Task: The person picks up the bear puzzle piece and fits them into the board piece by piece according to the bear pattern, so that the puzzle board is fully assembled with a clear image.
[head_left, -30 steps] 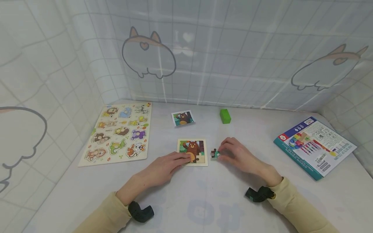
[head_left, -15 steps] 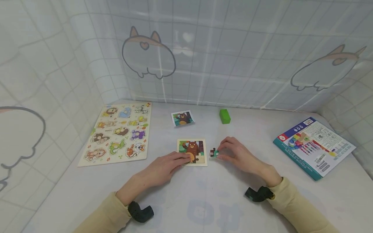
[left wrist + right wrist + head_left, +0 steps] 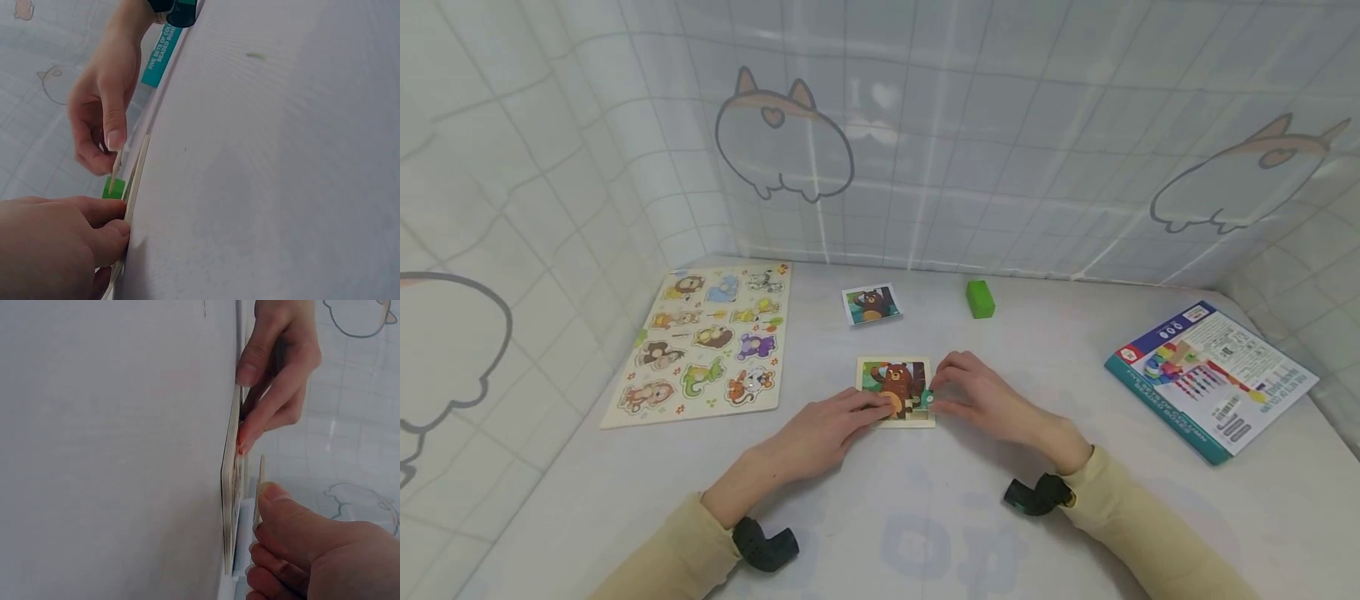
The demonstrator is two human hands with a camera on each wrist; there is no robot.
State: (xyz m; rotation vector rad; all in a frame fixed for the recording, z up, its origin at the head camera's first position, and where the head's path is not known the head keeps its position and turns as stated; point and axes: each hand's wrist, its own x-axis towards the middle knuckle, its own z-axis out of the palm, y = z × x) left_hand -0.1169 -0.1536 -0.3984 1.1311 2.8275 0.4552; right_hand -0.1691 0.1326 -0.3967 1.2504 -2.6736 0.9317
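A small square jigsaw puzzle (image 3: 910, 424) with a bear picture lies in a pale wooden frame at mid-table. My left hand (image 3: 827, 425) rests on its left side, fingers stretched over the picture and thumb by the near edge. Between thumb and fingers, my right hand (image 3: 981, 400) pinches a teal puzzle piece (image 3: 927, 399) over the frame's right side. The right wrist view shows this piece edge-on, tilted, above the board's surface. Bare wood shows at the picture's lower right corner.
A bear picture card (image 3: 871, 305) lies behind the puzzle, with a green block (image 3: 980, 299) to its right. A large animal puzzle board (image 3: 700, 342) occupies the left side. At right lies a boxed bead set (image 3: 1210, 379). A tile-patterned sheet rises behind.
My right hand has moved left with the puzzle piece, from beside the frame to over its right side. My left hand stays in place on the puzzle.
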